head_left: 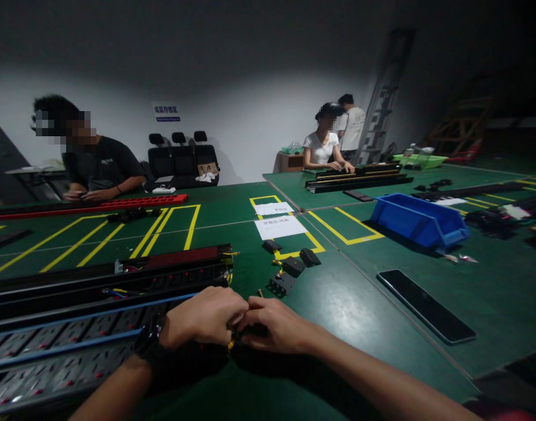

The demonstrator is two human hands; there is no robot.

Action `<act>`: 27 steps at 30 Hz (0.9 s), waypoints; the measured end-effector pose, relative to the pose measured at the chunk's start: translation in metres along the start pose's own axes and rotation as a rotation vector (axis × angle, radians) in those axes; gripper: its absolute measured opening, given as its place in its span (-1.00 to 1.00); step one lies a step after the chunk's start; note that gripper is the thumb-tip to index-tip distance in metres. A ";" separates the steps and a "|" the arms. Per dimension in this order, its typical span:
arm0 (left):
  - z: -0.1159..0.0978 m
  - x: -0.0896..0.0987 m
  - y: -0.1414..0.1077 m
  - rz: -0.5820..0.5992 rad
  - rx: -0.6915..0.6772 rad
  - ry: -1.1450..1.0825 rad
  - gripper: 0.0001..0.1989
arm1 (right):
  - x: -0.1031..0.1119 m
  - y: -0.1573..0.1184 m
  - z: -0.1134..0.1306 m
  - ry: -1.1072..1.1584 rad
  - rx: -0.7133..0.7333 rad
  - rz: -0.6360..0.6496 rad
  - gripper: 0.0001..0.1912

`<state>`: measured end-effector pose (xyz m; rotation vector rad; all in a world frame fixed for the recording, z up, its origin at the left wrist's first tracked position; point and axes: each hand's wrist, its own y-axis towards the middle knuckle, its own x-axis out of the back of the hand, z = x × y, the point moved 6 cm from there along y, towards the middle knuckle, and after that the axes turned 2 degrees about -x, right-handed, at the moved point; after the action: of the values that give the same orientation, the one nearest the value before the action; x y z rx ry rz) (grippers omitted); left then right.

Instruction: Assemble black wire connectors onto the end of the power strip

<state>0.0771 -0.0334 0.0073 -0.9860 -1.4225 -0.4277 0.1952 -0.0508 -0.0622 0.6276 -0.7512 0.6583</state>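
Note:
My left hand, with a dark band on its wrist, is closed at the end of the long power strips. Fingertip to fingertip with it, my right hand is also closed. Both pinch at something small that the fingers hide. A bit of yellow wire shows just below the fingertips. The power strips lie side by side on the left, with grey sockets, red dots and blue edges. Beyond the hands sit black end caps and a black bracket, some with yellow wire.
A phone lies on the green table at right, with a blue bin behind it. Paper labels lie on yellow tape outlines. Across the table, one person works at left and another near the middle.

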 end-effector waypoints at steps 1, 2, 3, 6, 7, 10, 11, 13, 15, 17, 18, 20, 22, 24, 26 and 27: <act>0.001 0.000 0.000 0.002 -0.006 -0.012 -0.91 | 0.001 0.000 0.001 -0.012 -0.001 0.008 -0.72; 0.002 0.000 0.000 0.001 -0.012 -0.024 -0.90 | 0.001 0.000 0.003 -0.021 -0.004 0.015 -0.72; 0.003 0.000 0.000 -0.001 -0.015 -0.036 -0.88 | 0.002 0.000 0.004 -0.026 -0.007 0.021 -0.72; 0.008 0.001 0.000 -0.019 -0.019 -0.071 -0.86 | 0.002 0.001 0.005 -0.038 -0.014 0.024 -0.73; 0.011 0.002 -0.001 -0.024 -0.018 -0.088 -0.85 | 0.002 0.001 0.005 -0.044 -0.013 0.019 -0.74; 0.015 0.007 -0.007 -0.008 -0.050 -0.181 -0.85 | 0.001 0.000 0.006 -0.060 0.004 -0.009 -0.77; 0.014 0.010 -0.010 -0.001 -0.074 -0.221 -0.86 | 0.001 0.000 0.006 -0.065 0.007 -0.020 -0.77; 0.012 0.020 -0.016 -0.040 -0.109 -0.269 -0.90 | 0.001 0.001 0.006 -0.078 0.004 -0.049 -0.76; 0.012 0.034 -0.019 -0.169 -0.080 -0.252 -0.92 | 0.004 0.001 0.006 -0.080 -0.001 -0.099 -0.78; 0.011 0.045 -0.019 -0.333 -0.037 -0.236 -0.95 | 0.008 0.001 0.006 -0.071 -0.007 -0.154 -0.84; 0.011 0.049 -0.018 -0.412 -0.034 -0.249 -0.91 | 0.009 0.001 0.006 -0.066 -0.010 -0.171 -0.85; 0.013 0.054 -0.016 -0.573 -0.024 -0.271 -0.79 | 0.010 0.000 0.006 -0.059 -0.012 -0.167 -0.83; 0.019 0.055 -0.015 -0.699 0.014 -0.257 -0.75 | 0.009 0.000 0.006 -0.060 -0.009 -0.132 -0.80; 0.026 0.054 -0.014 -0.755 0.038 -0.235 -0.78 | 0.006 0.000 0.008 -0.069 0.000 -0.089 -0.76; 0.033 0.051 -0.012 -0.768 0.024 -0.243 -0.80 | 0.003 -0.001 0.010 -0.085 0.008 -0.056 -0.74; 0.037 0.050 -0.011 -0.774 0.015 -0.260 -0.81 | 0.001 -0.001 0.010 -0.093 0.011 -0.044 -0.74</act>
<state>0.0537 0.0042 0.0520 -0.4498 -2.0257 -0.8696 0.1924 -0.0582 -0.0554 0.6863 -0.8188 0.5965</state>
